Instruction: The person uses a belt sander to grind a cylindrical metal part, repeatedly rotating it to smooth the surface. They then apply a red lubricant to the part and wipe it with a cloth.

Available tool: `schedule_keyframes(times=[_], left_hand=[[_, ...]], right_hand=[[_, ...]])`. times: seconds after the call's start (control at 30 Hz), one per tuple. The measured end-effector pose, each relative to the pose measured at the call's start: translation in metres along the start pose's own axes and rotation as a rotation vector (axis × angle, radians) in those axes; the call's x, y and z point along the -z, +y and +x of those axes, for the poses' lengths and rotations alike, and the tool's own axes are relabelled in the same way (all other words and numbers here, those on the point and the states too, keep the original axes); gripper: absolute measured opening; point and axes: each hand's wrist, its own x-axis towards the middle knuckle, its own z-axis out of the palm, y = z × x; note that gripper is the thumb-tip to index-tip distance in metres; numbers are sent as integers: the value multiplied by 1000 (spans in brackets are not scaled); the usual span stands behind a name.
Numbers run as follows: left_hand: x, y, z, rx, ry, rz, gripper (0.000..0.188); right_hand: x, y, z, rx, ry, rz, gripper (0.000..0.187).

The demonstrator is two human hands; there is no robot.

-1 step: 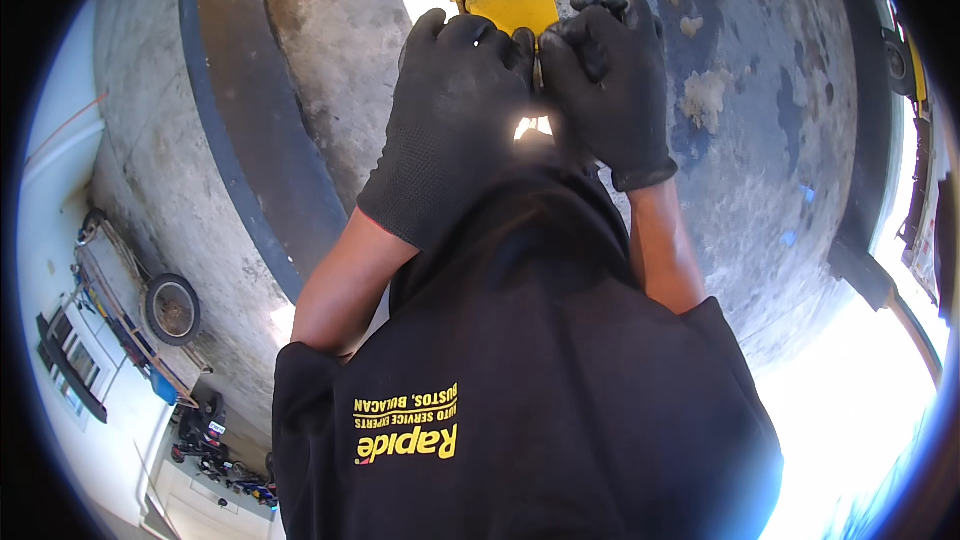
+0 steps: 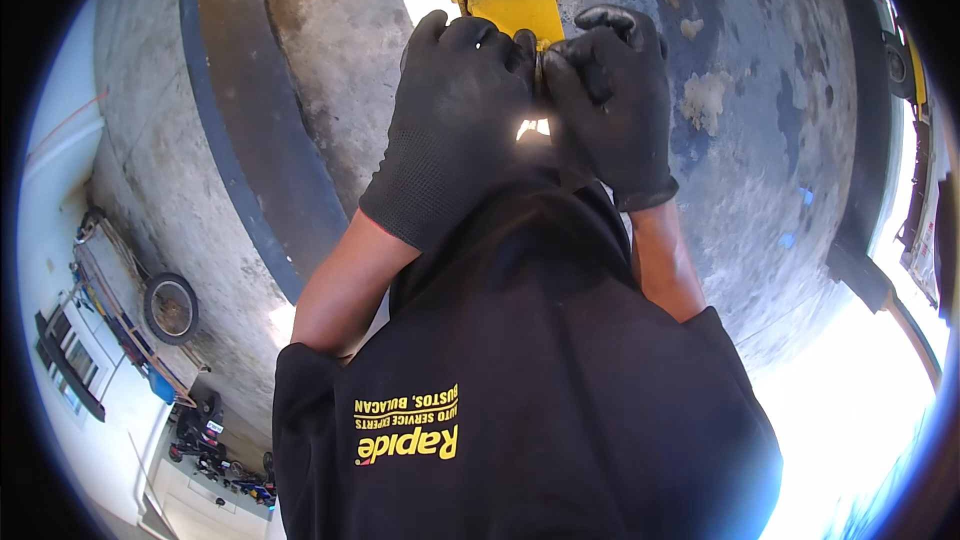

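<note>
Left hand (image 2: 455, 105), right hand (image 2: 615, 105), both black-gloved, sat side by side. Yellow part (image 2: 515, 0) was just beyond both, shirt (image 2: 560, 340) behind them, wheel (image 2: 172, 309) well left of left hand.

Yellow lettering (image 2: 408, 443) — three lines, upside down — on black shirt (image 2: 560, 390).

Right hand drawn back slightly toward the wearer.
Compared with the earlier view, the right hand (image 2: 615, 95) has shifted toward the torso and slightly to the wearer's right; its glove cuff (image 2: 648, 198) and bare forearm (image 2: 668, 252) have followed, as has the edge of the right sleeve (image 2: 715, 335). The right thumb now sits farther back relative to the left hand (image 2: 455, 95). More of the near right corner of the yellow plate (image 2: 522, 2) is exposed. Any change in the right hand's grip cannot be determined.
</note>
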Motion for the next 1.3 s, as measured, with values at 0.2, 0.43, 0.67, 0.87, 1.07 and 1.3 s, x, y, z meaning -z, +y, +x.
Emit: schedule_keyframes(times=[0.2, 0.43, 0.67, 0.87, 1.07, 1.3], left_hand=[[-5, -5, 2, -34, 64, -4, 50], [-18, -19, 15, 7, -2, 2, 49], [-22, -14, 13, 8, 115, 88, 42], [-27, -7, 7, 41, 103, 110, 40], [-33, 3, 4, 109, 119, 66, 47], [-36, 0, 0, 81, 153, 104, 48]], right_hand=[[-1, 13, -2, -19, -3, 104, 14], [-18, 28, 9, -106, -30, 159, 15], [-9, 28, 35, -5, -170, -32, 20], [-6, 10, 20, -99, -109, -23, 15], [-18, 15, 40, -147, -211, -207, 15], [1, -20, 27, -95, -143, -232, 16]])
